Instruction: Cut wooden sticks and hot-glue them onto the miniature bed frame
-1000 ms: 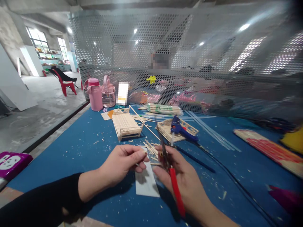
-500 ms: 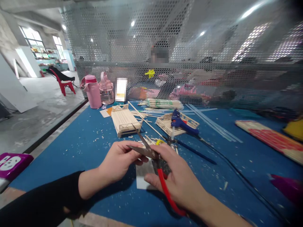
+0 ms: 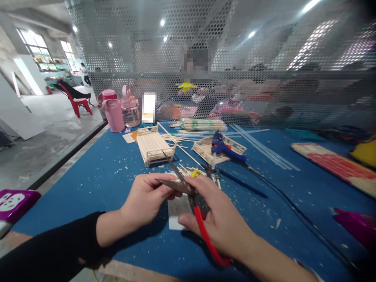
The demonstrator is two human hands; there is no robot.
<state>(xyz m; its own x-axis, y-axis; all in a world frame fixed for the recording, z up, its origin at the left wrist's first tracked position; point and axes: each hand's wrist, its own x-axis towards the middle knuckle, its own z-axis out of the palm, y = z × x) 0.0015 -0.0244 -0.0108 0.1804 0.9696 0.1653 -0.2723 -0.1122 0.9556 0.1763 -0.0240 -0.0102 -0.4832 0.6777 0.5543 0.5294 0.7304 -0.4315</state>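
My right hand is closed around scissors with red handles. The blades stand apart and point up to the left. At the lower blade, my left hand has its fingers pinched together; a pale bit shows by the fingertips, too small to name. Beneath both hands lies a pale card. Just beyond them are loose stick pieces and a small bed-shaped stick model. To its right, a blue glue gun rests on a second stick frame.
Blue-handled pliers and the glue gun's cord lie to the right. Bundled sticks and clear glue sticks are farther back. A pink thermos and a bottle stand by the perforated metal screen. Another stick pack is at right.
The view has shifted slightly, and a person has appeared in the far left background. Both hands and the scissors keep nearly the same pose, with the blades still apart.
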